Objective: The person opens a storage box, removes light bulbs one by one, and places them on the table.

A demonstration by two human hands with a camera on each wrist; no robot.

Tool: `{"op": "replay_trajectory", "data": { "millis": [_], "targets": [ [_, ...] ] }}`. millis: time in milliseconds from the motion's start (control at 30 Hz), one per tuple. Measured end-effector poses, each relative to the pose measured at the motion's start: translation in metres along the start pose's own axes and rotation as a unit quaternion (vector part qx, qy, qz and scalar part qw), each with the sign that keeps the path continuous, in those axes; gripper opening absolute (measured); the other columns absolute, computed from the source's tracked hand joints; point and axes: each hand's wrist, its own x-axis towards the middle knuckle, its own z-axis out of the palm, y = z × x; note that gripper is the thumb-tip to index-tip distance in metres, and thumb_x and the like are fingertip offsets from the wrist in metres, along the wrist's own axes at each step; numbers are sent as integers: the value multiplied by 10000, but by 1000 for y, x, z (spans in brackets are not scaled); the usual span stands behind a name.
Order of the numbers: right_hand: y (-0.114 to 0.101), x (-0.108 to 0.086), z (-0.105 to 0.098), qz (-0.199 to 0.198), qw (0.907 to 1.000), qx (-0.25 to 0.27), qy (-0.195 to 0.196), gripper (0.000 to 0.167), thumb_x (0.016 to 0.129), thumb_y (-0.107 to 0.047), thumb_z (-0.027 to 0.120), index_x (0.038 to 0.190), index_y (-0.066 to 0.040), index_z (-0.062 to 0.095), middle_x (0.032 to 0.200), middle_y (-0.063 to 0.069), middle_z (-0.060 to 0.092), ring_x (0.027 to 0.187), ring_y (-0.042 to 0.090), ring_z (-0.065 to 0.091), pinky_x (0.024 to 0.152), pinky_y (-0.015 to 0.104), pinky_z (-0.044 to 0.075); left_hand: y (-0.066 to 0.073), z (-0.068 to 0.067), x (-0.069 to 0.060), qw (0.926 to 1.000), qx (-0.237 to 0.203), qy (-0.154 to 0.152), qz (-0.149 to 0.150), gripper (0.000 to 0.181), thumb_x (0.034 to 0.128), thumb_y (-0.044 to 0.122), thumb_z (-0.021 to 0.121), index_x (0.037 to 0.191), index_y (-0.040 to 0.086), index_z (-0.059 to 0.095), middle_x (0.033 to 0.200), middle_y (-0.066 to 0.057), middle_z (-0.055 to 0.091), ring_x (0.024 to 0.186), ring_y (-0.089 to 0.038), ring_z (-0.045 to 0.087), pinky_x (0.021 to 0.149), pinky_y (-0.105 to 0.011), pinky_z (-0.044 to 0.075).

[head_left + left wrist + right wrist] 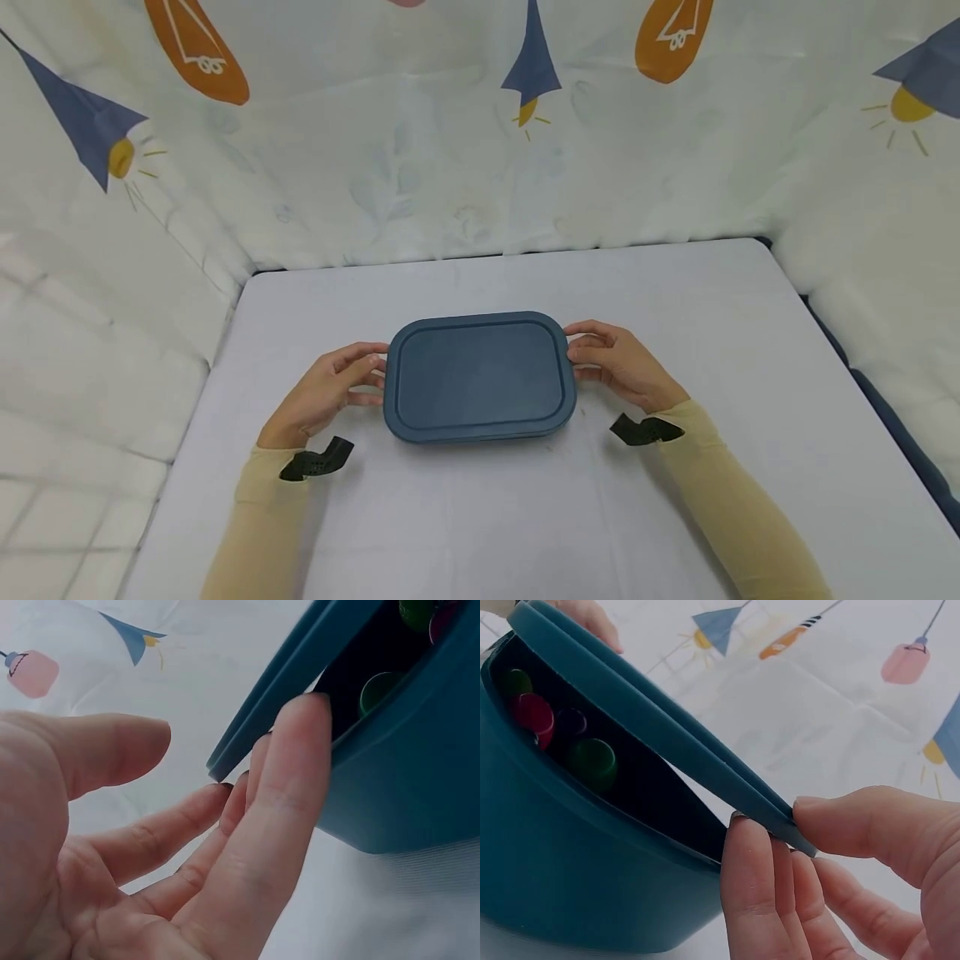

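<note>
1. From the head view, the lid (480, 375) hid nearly all of the box (592, 862) beneath it; the box stood on the table (510, 517), near its middle, between the two hands.
2. Both wrist views showed a dark gap between lid and box. Inside, a green piece (594, 765) and a red piece (532, 718) showed rounded ends; their lower parts were lost in shadow, so what they were could not be told.
3. The left hand (330, 392) had its thumb spread away from the lid and its fingers reaching under the rim; how firmly they touched it was hard to make out.
4. The right hand (615, 362) pinched the rim of the lid, thumb above and fingertips below, some of them hidden behind others.
5. The lid was matt blue, rounded at the corners, with a shallow groove running inside its edge. The box had smooth, curved walls of similar colour.
6. A pale, creased sheet (450, 167) hung behind, its printed shapes cut off at the top. Beige sleeves (258, 525) covered both forearms and ran out of the picture below.
</note>
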Motion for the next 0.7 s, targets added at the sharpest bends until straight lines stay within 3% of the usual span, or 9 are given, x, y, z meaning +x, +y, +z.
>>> {"op": "replay_trajectory", "data": {
  "millis": [267,433,700],
  "targets": [
    [-7,5,-1,0,9999,-112,43,353,969,-66,675,1306,-125,584,930,-72,720,867,95,694,840,292,608,7,-1,1,9999,-13,110,44,540,1044,334,591,1502,72,478,1133,25,665,1004,-119,712,868,-340,627],
    [-9,5,-1,-10,10000,-41,25,368,962,-73,689,1311,-118,581,938,-59,728,870,111,715,856,307,610,8,-1,1,9997,-111,3,206,586,997,210,674,1515,47,453,1140,-4,652,980,-106,733,876,-333,625],
    [-11,7,0,-2,9999,-110,113,407,956,-108,711,1340,-111,577,952,-62,735,912,124,736,887,326,609,9,-4,0,9995,-151,-116,267,636,966,123,693,1541,73,425,1220,-66,595,947,-113,730,889,-332,622]
  ]
}}
